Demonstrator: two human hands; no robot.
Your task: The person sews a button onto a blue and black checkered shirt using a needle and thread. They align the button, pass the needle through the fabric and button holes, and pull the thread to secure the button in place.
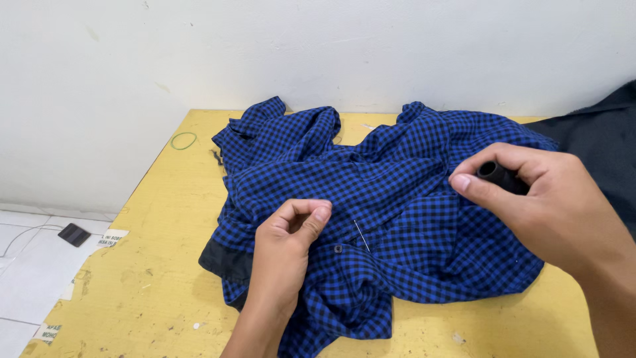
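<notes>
A crumpled blue and black checked shirt [391, 199] lies on a yellow table [159, 278]. My left hand [288, 248] rests on the shirt's near left part, thumb and forefinger pinched together. A thin needle [362, 236] lies on the cloth just right of that hand, beside a small dark button [338, 248]. My right hand [543, 202] hovers over the shirt's right side and holds a black thread spool [498, 176] between thumb and fingers.
A green rubber band [183, 140] lies at the table's far left corner. Dark cloth [596, 142] sits at the far right by the white wall. On the tiled floor left of the table are a small black object [73, 234] and a cable.
</notes>
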